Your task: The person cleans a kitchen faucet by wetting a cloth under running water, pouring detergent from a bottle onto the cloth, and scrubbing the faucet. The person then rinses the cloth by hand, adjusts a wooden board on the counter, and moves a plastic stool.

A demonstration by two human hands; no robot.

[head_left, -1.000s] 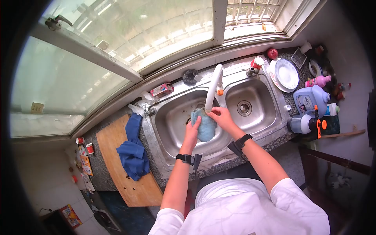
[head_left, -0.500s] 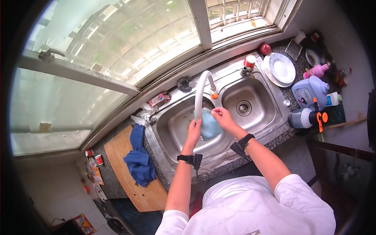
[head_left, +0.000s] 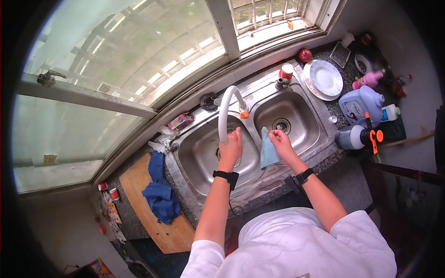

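Pinching a light-blue textured fabric cloth left of the nearly closed right hand; extending left hand's fingers, grip unclear, beside a white curved tubular faucet

frosted window | daylight | pale walls | granite counter

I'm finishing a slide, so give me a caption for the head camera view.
Right hand holding a blue cloth at a double sink, left hand by the white faucet.
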